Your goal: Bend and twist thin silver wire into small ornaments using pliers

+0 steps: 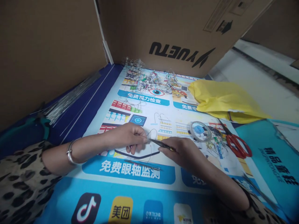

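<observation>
We pinch the thin wire (153, 129) at the fingertips of our left hand (130, 137), presumably for steadiness. Our right hand (179, 149) grips tweezers (161, 143), tips beside those fingertips, likely for fine control.

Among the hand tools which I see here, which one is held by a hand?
The slim pointed tool, gripped in the right hand. The red-handled scissors and the teal-handled tool at far left are touched by neither hand.

Left hand (132, 137) pinching, right hand (179, 151) — curled closed
</observation>
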The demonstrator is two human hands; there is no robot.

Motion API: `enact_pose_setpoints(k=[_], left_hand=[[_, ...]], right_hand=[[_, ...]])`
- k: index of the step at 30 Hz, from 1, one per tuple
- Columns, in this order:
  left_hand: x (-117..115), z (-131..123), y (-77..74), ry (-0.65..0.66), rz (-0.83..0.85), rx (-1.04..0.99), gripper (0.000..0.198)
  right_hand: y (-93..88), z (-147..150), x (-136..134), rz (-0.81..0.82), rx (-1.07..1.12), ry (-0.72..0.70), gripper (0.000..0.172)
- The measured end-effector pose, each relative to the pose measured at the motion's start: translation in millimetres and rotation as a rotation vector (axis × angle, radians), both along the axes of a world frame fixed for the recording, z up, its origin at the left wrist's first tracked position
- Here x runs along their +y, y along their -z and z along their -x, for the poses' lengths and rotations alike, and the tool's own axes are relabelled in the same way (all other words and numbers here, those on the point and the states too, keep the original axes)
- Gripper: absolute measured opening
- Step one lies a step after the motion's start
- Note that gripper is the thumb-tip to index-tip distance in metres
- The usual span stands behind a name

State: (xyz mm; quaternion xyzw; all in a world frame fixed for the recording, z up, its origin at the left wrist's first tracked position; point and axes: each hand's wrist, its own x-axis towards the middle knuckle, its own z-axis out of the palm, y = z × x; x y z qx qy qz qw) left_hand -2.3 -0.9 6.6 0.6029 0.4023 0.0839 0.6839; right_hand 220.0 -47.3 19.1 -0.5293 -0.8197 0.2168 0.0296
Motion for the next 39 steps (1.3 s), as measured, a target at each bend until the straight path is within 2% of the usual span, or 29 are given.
enact_pose_setpoints(k=[14,21,26,30,39], left_hand=[[-4.3,-2.6,-6.2,-0.016,0.027,0.057,0.016],[-5.0,-3.8,-3.3,-0.116,0.018,0.043,0.015],[-9.0,-7.3,1.5,-0.230,-0.008,-0.006,0.016],[-12.9,-8.8,3.8,-0.257,-0.031,-0.032,0.017],[-11.9,-8.4,0.2,-0.167,-0.007,-0.052,0.016]], right_hand=[[2.4,4.6,0.0,-0.007,-0.020,-0.008,0.018],[-2.3,3.0,0.8,0.034,0.006,0.017,0.019],[-3.7,2.4,-0.3,-0.009,-0.037,0.047,0.020],[-2.0,4.1,-0.8,-0.057,-0.085,0.053,0.020],[-0.3,4.8,-2.0,-0.104,-0.169,0.028,0.018]])
